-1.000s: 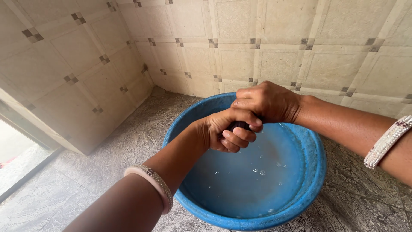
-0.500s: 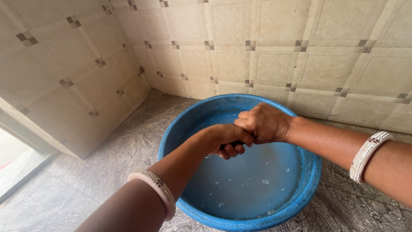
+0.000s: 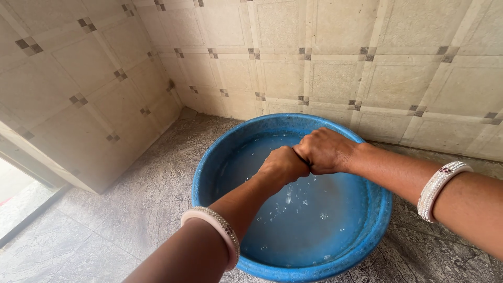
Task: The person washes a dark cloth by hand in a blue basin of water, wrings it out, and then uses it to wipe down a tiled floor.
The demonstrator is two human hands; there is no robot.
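My left hand (image 3: pixel 282 165) and my right hand (image 3: pixel 326 151) are both clenched into fists and pressed together above a round blue basin (image 3: pixel 209 173). A small dark thing (image 3: pixel 304 158) is squeezed between them; only a thin sliver shows, so I cannot tell what it is. Drops of water (image 3: pixel 289 198) fall from the fists into the shallow water (image 3: pixel 314 230) in the basin. Each wrist carries a pale beaded bangle, the left one (image 3: pixel 215 225) and the right one (image 3: pixel 439 187).
The basin stands on a grey stone-patterned floor (image 3: pixel 131 209) in a corner of beige tiled walls (image 3: pixel 335 68). A doorway threshold (image 3: pixel 26 209) lies at the lower left.
The view has shifted so the basin sits more central. My left fist has turned knuckles-up and tightened against the right, and drops now fall into the water.
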